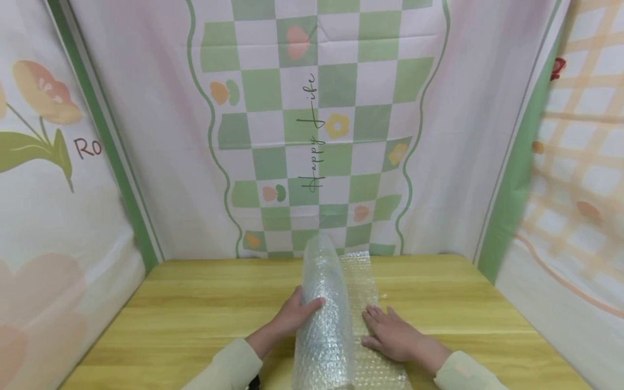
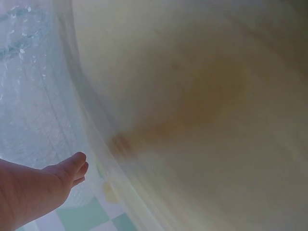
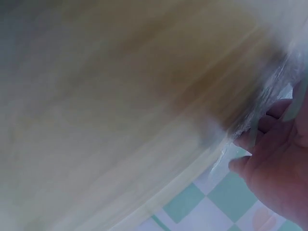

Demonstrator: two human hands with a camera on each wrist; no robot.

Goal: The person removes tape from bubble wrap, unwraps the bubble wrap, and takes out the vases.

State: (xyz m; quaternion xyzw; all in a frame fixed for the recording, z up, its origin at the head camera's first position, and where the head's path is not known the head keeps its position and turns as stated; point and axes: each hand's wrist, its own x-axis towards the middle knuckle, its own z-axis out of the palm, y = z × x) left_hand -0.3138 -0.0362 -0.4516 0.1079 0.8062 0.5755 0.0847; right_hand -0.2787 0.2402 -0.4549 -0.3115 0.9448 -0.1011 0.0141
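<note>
A thick roll of clear bubble wrap (image 1: 324, 330) lies on the wooden table, its length running away from me. From under its right side a flat strip of bubble wrap (image 1: 359, 276) spreads over the wood. My left hand (image 1: 291, 315) rests against the roll's left side, thumb stretched over the top. The left wrist view also shows this hand (image 2: 41, 190) beside the wrap, fingers mostly straight. On the flat strip my right hand (image 1: 394, 337) presses down with its fingers extended. The right wrist view catches that hand (image 3: 276, 163) at the edge of the clear wrap.
The yellow wooden table (image 1: 195, 303) ends at a hanging cloth (image 1: 336, 108) with green checks and printed lettering. Patterned cloths also hang at the left (image 1: 58, 216) and right (image 1: 575, 206). A small black item (image 1: 254, 383) shows under the left sleeve.
</note>
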